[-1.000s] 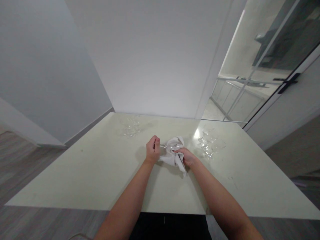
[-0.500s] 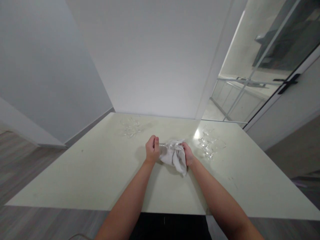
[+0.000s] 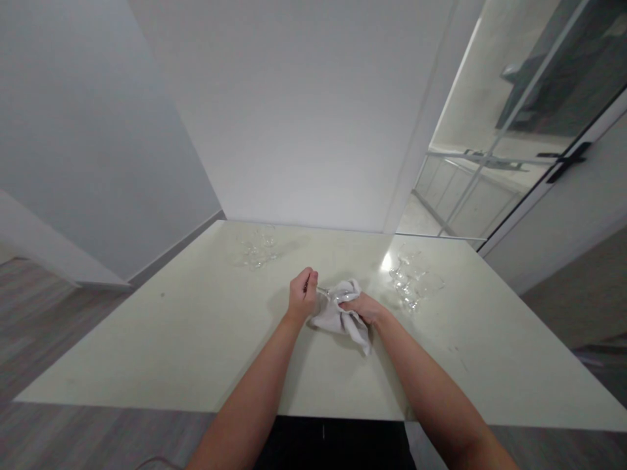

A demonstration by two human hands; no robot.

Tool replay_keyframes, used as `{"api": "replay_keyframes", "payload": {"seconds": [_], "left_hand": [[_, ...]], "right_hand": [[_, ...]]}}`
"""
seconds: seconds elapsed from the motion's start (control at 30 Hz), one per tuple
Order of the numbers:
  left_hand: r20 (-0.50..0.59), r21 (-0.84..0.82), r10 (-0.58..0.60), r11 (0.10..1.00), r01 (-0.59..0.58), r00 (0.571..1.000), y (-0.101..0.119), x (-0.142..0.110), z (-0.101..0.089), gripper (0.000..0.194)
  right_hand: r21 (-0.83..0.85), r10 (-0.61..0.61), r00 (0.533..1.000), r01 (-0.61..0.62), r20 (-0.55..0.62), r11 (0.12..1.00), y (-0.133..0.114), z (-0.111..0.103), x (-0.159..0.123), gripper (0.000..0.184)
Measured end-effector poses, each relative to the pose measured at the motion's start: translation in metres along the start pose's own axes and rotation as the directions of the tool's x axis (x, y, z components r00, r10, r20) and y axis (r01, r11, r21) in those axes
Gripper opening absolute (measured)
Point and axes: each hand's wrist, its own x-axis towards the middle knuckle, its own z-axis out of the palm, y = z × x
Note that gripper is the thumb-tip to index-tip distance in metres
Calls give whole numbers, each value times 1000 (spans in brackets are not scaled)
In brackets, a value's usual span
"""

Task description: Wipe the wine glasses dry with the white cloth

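Note:
My left hand (image 3: pixel 303 294) is closed around the base end of a clear wine glass (image 3: pixel 324 292), whose stem points right. A pale cloth (image 3: pixel 339 320) wraps the bowl of the glass and hangs down in folds, hiding most of the bowl. My right hand (image 3: pixel 361 306) grips the cloth at the bowl end, with its fingers partly pushed into the folds. Both hands are above the middle of the pale table.
Several clear glasses (image 3: pixel 410 281) stand on the right part of the table (image 3: pixel 171 352). More clear glasses (image 3: pixel 257 248) stand at the back left. A white wall (image 3: pixel 304 130) rises behind the table, with a glass-paned door (image 3: pixel 470 156) at the right.
My right hand has moved left and turned inward, its fingers going deeper into the cloth at the bowl. My left hand has shifted slightly right with the glass.

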Motion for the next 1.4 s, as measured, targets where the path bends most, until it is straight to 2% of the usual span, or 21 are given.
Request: {"api": "replay_keyframes", "payload": {"seconds": [0.13,0.3,0.4,0.5,0.67,0.77,0.83,0.9,0.97,1.03,1.1,1.17,1.23,1.33,1.4], "left_hand": [[0,-26,-36,999,36,999,-1,1,0,38],[-25,-35,-81,996,80,996,-1,3,3,39],[-42,-25,-83,996,82,996,0,4,3,40],[-52,-2,-81,997,81,995,0,4,3,39],[-82,-12,-124,992,124,989,-4,5,6,40],[-81,-77,-196,979,190,977,-6,7,9,42],[-85,-162,-281,950,265,956,-7,8,13,42],[-72,-288,-396,887,362,915,-9,8,18,42],[-52,-411,-505,797,442,862,-10,7,25,42],[-25,-484,-579,720,497,815,-12,4,34,45],[22,-505,-600,684,526,800,-11,-1,42,49],[82,-496,-581,681,539,810,-9,-6,48,50],[150,-466,-551,693,550,821,-5,-9,50,49],[278,-356,-481,752,554,831,1,-10,45,50],[265,-271,-419,832,484,868,4,-8,40,49]], "right_hand": [[7,29,997,-29,-76,1000,5,0,2,36],[150,21,980,9,-197,989,12,-1,6,33],[232,106,966,-50,-237,972,10,-1,8,31],[239,179,952,-119,-249,964,3,1,7,28],[181,119,966,-78,-229,980,-4,5,1,26],[232,129,958,-68,-257,970,-3,4,2,25],[303,151,958,-73,-243,950,-2,3,5,19],[374,137,971,-56,-195,926,-5,3,7,17],[412,52,985,20,-163,911,-10,4,7,33],[405,-84,985,140,-152,904,-14,7,6,51],[352,-202,967,246,-156,903,-15,9,7,59],[264,-261,946,306,-193,915,-12,9,8,55],[188,-267,915,332,-302,924,-7,7,12,48],[134,-209,832,319,-514,938,-3,0,16,44],[85,-187,770,298,-610,951,-2,-4,17,40]]}}
